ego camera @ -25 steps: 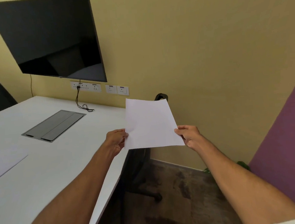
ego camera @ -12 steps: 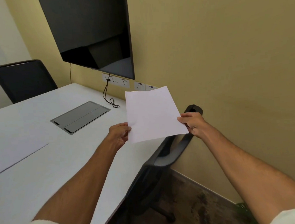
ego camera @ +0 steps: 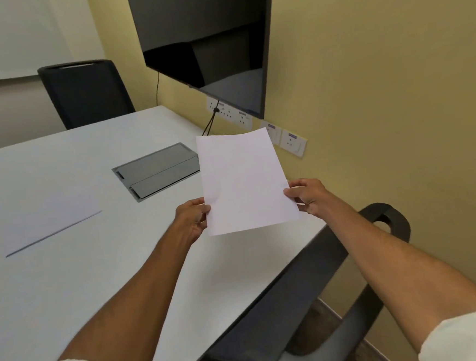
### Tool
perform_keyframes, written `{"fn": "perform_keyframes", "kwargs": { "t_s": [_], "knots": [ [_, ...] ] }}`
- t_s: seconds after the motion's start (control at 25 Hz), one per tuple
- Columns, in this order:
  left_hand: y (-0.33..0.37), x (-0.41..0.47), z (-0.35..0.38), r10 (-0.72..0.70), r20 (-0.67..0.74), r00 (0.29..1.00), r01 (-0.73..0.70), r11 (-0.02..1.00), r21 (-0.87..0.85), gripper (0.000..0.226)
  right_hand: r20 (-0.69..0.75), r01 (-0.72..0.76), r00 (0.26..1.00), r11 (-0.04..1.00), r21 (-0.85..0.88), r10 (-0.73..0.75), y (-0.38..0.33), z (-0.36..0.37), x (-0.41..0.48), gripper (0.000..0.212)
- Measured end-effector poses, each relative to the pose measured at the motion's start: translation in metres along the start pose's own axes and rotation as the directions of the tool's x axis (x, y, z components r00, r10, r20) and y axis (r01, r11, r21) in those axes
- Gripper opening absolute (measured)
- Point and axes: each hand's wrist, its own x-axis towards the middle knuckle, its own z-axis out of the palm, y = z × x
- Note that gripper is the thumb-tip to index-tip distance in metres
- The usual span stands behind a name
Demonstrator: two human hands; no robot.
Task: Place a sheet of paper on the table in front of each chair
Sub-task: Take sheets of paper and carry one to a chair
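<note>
Sheet of paper [ego camera: 244, 181] held off the white table [ego camera: 68, 279] at 12 o'clock; left hand [ego camera: 191, 219] pinches its 9 o'clock edge, right hand [ego camera: 308, 196] the 3 o'clock edge; prob. light, floppy, creases easily; best held w/ both hands near the lower corners.

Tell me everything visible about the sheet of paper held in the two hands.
The sheet of paper is plain white, blank on the visible side, rectangular and thin, its top edge slightly curved. It is held in the air over the white table, tilted, short edges at top and bottom. The left hand pinches its lower left edge, the right hand its lower right edge.
</note>
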Motion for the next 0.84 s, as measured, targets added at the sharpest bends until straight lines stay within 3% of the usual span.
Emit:
{"fn": "perform_keyframes", "kwargs": {
  "t_s": [0.24, 0.48, 0.84],
  "knots": [
    [-0.023, 0.049, -0.022, -0.039, -0.184, 0.982, 0.028, 0.998, -0.062, 0.034, 0.204, -0.029, 0.977, 0.989, -0.144, 0.059, 0.010, 0.042, 0.075, 0.016],
    [-0.065, 0.073, -0.032, -0.064, -0.374, 0.925, 0.013, 0.990, -0.138, 0.031, 0.403, -0.034, 0.901, 0.953, -0.302, 0.160, 0.039, 0.077, 0.150, 0.018],
    [-0.123, 0.115, -0.032, -0.143, -0.513, 0.846, 0.103, 0.989, -0.104, 0.028, 0.480, -0.068, 0.824, 0.894, -0.444, 0.301, 0.111, 0.103, 0.221, 0.019]
  ]
}}
